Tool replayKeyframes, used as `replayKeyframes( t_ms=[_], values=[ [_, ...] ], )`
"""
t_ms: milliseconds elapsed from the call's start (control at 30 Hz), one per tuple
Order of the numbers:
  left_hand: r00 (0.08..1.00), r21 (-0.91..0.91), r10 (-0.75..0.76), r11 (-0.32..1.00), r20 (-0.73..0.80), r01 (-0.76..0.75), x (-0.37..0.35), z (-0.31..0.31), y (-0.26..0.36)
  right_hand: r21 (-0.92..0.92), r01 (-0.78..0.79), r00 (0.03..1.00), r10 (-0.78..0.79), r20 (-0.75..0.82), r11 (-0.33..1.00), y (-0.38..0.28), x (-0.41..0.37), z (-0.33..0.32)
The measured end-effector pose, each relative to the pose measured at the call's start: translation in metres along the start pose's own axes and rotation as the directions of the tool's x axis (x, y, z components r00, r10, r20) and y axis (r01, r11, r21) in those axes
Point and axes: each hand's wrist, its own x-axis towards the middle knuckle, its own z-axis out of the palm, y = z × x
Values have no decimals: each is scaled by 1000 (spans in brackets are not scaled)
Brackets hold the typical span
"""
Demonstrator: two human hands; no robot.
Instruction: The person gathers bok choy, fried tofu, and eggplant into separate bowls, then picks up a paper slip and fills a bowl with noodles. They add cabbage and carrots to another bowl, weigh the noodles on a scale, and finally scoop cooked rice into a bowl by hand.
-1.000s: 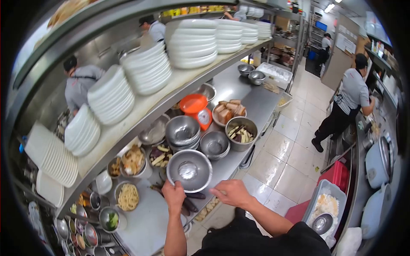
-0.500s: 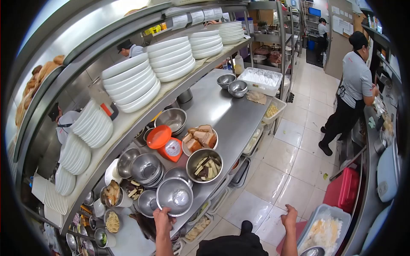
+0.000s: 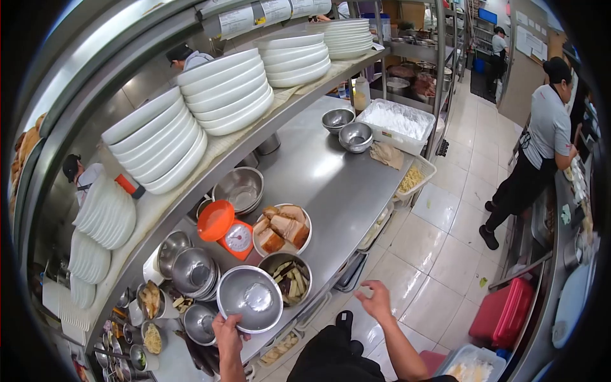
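My left hand [image 3: 228, 335] grips the near rim of an empty steel bowl [image 3: 250, 299]. That bowl is tilted and partly covers a bowl of cut eggplant [image 3: 291, 280]. Over the floor, my right hand [image 3: 375, 299] is raised with its fingers apart and nothing in them. Behind the eggplant, a white bowl holds roasted meat pieces [image 3: 282, 228], beside an orange scale [image 3: 237, 239]. Stacked steel bowls [image 3: 193, 270] stand left of the held bowl, and a smaller steel bowl [image 3: 200, 323] sits just beside it.
Plate stacks [image 3: 226, 92] line the shelf above the steel counter [image 3: 318, 172]. At its far end are two small bowls and a tub of white powder [image 3: 398, 122]. A co-worker [image 3: 547, 140] stands at the right-hand counter. A red container [image 3: 503, 312] is at lower right.
My right hand has moved left and up, toward the counter. My left hand still holds the bowl, which now overlaps the eggplant bowl. The view has shifted.
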Motion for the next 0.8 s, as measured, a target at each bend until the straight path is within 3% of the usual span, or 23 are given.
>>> replayKeyframes(
  t_ms=[133,333,400,500,600,667,733,800],
  values=[
    [997,-17,59,998,-43,-60,32,23,4,33,61,982,-66,179,998,-25,48,25],
    [999,-66,-17,998,-45,14,88,87,19,121,1,993,-15,119,993,-30,110,5],
    [998,-63,-1,998,-65,-3,103,113,19,107,-127,990,120,75,986,-14,126,-6],
    [998,-39,-64,997,11,64,117,154,16,52,-184,983,183,31,981,12,155,-21],
    [993,-28,-110,994,-39,109,117,195,6,112,-254,965,244,91,961,55,189,-22],
    [987,-1,-92,996,-134,93,107,230,-1,159,-197,977,181,111,967,65,218,-26],
    [982,-20,-151,989,-111,149,98,260,-5,134,-228,948,189,258,964,67,250,-37],
    [973,-64,-216,975,-87,210,93,285,-21,146,-164,948,115,297,975,74,284,-48]
  ],
)
